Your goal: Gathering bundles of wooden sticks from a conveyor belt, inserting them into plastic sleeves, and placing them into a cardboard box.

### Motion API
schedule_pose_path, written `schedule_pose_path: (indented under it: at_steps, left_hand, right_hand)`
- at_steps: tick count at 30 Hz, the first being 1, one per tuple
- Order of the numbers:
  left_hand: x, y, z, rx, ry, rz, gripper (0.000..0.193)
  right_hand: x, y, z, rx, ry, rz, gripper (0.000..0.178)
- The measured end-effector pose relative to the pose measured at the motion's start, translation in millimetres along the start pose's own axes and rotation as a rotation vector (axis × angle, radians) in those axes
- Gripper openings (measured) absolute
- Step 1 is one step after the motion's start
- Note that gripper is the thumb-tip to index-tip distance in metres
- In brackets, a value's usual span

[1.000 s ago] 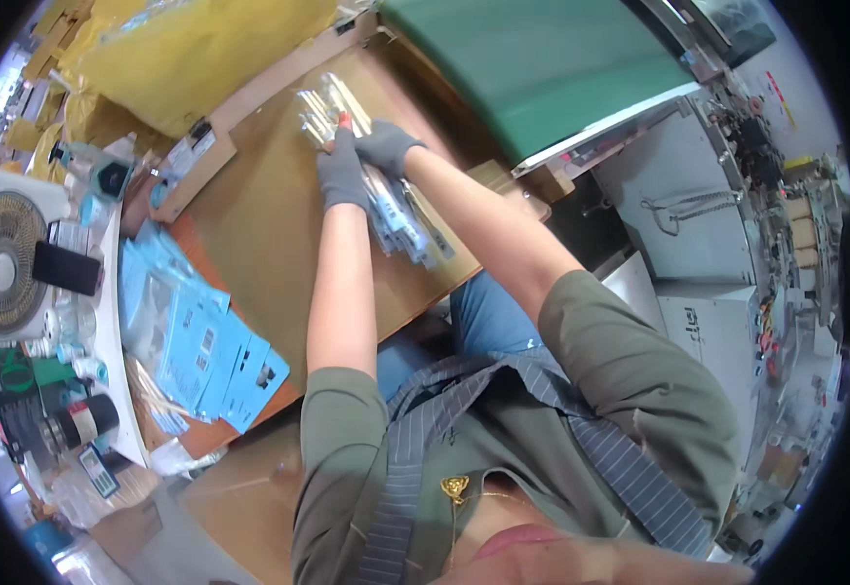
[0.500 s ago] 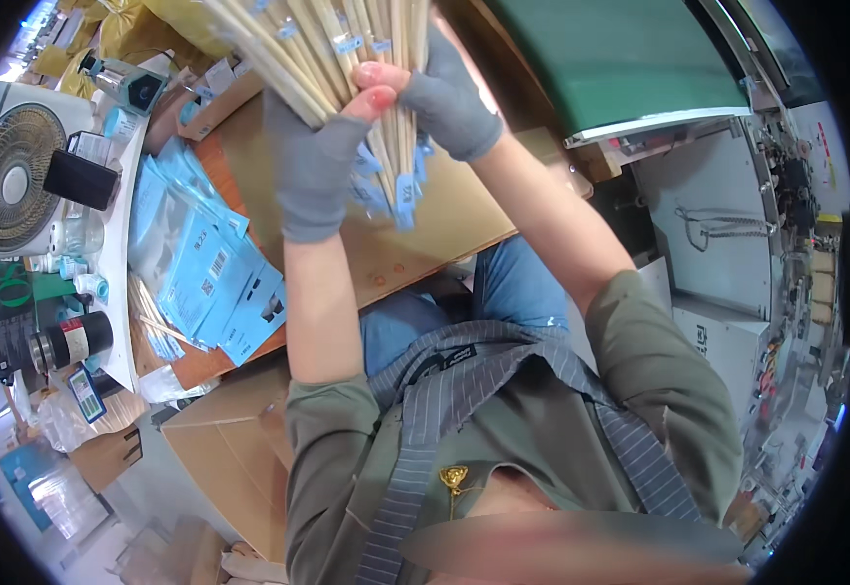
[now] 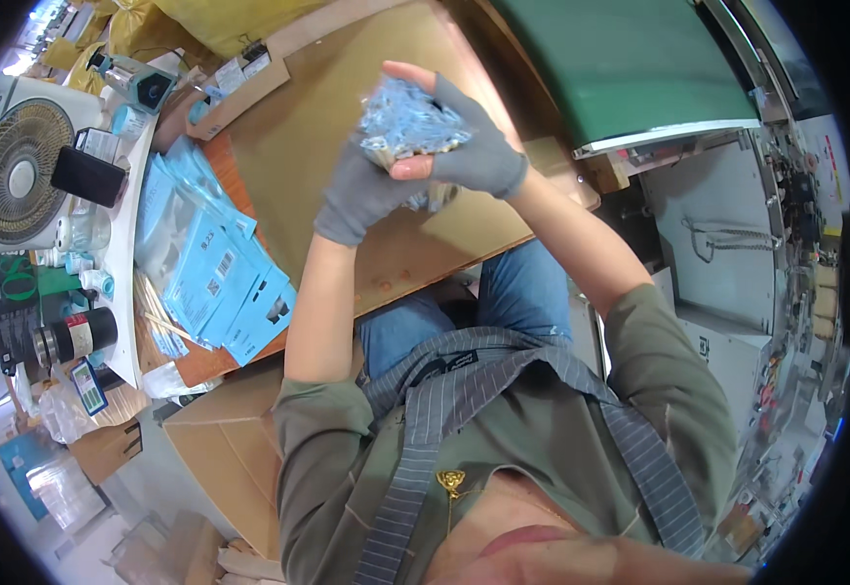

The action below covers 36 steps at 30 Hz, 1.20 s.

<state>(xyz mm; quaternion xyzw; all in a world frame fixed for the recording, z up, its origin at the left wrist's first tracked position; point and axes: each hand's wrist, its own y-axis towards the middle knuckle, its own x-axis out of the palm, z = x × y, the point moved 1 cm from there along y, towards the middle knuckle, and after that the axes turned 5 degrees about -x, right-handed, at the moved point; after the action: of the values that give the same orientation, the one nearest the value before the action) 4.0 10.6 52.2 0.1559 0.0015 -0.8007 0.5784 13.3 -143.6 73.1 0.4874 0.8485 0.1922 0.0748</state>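
Note:
A thick bundle of thin wooden sticks with blue tags [image 3: 410,117] is held over the cardboard-covered table, its tagged ends turned toward me. From the left, my left hand [image 3: 361,193] in a grey fingerless glove is wrapped round the bundle. My right hand [image 3: 481,146], gloved the same way, closes round the other side, its thumb stretched along the far edge. Most of the sticks' length is hidden behind the tags and hands.
Blue printed plastic bags [image 3: 215,258] lie at the table's left, with a few loose sticks [image 3: 157,317] beside them. A white shelf there holds a fan [image 3: 20,171], a phone [image 3: 88,177] and a black bottle [image 3: 79,333]. A green-topped surface [image 3: 630,78] stands at the far right.
The bundle has turned from showing the sticks' lengths, fanned out, to showing gathered tagged ends. Both hands have come lower and to the right, still round it.

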Motion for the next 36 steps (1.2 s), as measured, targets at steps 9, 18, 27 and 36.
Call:
schedule_pose_path:
  at_steps: [9,18,27,36]
  left_hand:
    - [82.0,-118.6,-8.8,-0.503,-1.286,-0.213,0.063]
    - [-176.5,-238.0,-44.6,-0.279,1.742,0.328,0.024]
    - [-224.0,-230.8,-28.6,-0.802,1.189,0.411,0.036]
    - [-248.3,-222.4,-65.9,-0.658,0.683,0.722,0.043]
  right_hand:
    - [30.6,-46.5,-17.3,0.553,0.433,-0.251,0.052]
    - [65.3,-94.6,20.1,0.624,0.756,-0.183,0.019]
    - [76.6,-98.4,10.6,0.586,0.602,-0.174,0.018]
    - [80.7,-97.2,-1.1,0.581,0.575,-0.171,0.019]
